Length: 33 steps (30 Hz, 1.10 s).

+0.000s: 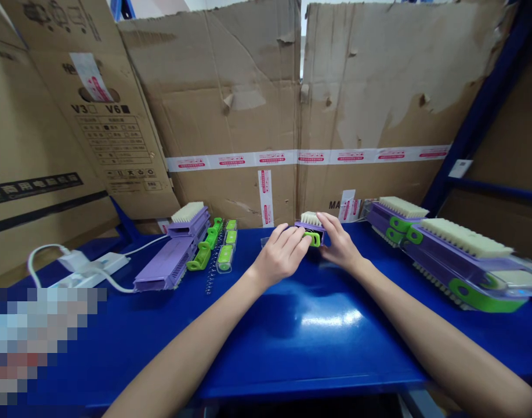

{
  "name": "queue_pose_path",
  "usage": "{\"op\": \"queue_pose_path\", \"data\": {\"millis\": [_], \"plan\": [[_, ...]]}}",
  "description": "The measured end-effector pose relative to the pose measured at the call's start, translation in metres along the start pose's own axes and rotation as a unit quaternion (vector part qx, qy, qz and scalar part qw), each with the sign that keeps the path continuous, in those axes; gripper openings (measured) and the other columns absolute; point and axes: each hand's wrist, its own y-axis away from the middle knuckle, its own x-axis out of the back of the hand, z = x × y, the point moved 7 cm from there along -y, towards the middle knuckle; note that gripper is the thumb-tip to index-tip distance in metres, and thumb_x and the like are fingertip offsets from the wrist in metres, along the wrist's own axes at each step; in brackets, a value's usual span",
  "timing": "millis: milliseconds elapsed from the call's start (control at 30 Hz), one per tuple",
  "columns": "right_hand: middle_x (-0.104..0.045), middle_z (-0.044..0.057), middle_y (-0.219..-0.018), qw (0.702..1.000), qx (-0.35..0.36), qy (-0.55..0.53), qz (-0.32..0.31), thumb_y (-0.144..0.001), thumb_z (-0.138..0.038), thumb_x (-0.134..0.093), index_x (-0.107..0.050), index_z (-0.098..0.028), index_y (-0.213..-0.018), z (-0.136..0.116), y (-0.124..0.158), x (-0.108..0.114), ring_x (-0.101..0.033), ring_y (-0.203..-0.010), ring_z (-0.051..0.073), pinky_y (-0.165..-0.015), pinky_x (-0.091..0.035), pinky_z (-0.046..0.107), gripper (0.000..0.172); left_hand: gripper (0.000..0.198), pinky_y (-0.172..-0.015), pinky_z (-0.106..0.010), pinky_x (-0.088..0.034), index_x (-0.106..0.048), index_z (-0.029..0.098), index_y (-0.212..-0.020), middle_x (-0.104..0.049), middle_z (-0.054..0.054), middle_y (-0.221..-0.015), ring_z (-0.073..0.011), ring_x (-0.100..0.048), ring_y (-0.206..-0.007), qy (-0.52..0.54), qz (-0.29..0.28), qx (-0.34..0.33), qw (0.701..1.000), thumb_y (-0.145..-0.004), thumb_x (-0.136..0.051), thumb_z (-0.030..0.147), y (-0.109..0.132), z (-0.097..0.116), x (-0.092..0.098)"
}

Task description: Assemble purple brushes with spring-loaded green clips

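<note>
The left hand (283, 251) and the right hand (339, 245) together grasp the purple brush (311, 219) near the back of the blue table (292, 348). The green part (313, 238) is just beside the left fingertips.

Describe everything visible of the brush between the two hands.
The brush has pale bristles facing up and a purple, plastic-looking body. A bright green slotted piece sits at its near side; whether fully seated is unclear. The left hand partly hides its left; the right hand holds its right side. It is near the back of the blue table.
</note>
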Motion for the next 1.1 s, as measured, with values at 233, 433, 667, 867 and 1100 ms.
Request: {"op": "queue_pose_path", "data": {"millis": [233, 433, 667, 867, 1100], "plan": [[-0.045, 0.013, -0.133, 1.0, -0.002, 0.004, -0.015, -0.071, -0.003, -0.048, -0.019, -0.025, -0.146, 0.001, 0.001, -0.002, -0.047, -0.124, 0.027, -0.099, -0.048, 0.043, 0.083, 0.029, -0.101, -0.045, -0.042, -0.055, 0.011, -0.115, -0.067, -0.012, -0.101, -0.0198, -0.062, -0.101, -0.031, -0.035, -0.036, 0.998, -0.093, -0.036, 0.013, -0.003, 0.008, -0.007], [-0.044, 0.013, -0.134, 0.999, -0.012, -0.004, -0.031, -0.07, -0.003, -0.049, -0.017, -0.025, -0.146, 0.002, 0.001, -0.005, -0.046, -0.125, 0.027, -0.1, -0.047, 0.043, 0.085, 0.03, -0.103, -0.045, -0.037, -0.055, 0.012, -0.116, -0.066, -0.011, -0.106, -0.0207, -0.06, -0.103, -0.08, 0.006, 0.06, 0.995, -0.091, -0.039, 0.012, -0.001, 0.004, -0.002], [-0.044, 0.014, -0.134, 0.998, 0.027, -0.003, -0.059, -0.065, 0.003, -0.043, -0.018, -0.024, -0.146, -0.003, 0.003, -0.011, -0.045, -0.127, 0.026, -0.1, -0.048, 0.043, 0.089, 0.026, -0.103, -0.043, -0.037, -0.059, 0.01, -0.108, -0.067, -0.009, -0.093, -0.0174, -0.061, -0.091, -0.092, -0.064, 0.004, 0.994, -0.091, -0.039, 0.012, -0.003, 0.012, -0.015], [-0.043, 0.014, -0.134, 0.998, 0.011, -0.015, -0.062, -0.066, 0.001, -0.045, -0.016, -0.023, -0.147, -0.002, 0.004, -0.014, -0.045, -0.126, 0.027, -0.099, -0.048, 0.044, 0.089, 0.029, -0.105, -0.044, -0.036, -0.058, 0.009, -0.111, -0.068, -0.01, -0.097, -0.0175, -0.061, -0.093, -0.133, -0.06, 0.024, 0.989, -0.092, -0.036, 0.011, -0.003, 0.01, -0.016], [-0.041, 0.015, -0.136, 0.999, 0.042, 0.0, -0.035, -0.068, 0.0, -0.045, -0.016, -0.023, -0.147, -0.006, 0.001, -0.007, -0.043, -0.128, 0.028, -0.099, -0.048, 0.045, 0.087, 0.032, -0.108, -0.048, -0.03, -0.057, 0.011, -0.114, -0.066, -0.01, -0.109, -0.0201, -0.058, -0.106, -0.112, -0.033, 0.058, 0.991, -0.09, -0.037, 0.01, -0.002, 0.01, -0.011]]}}
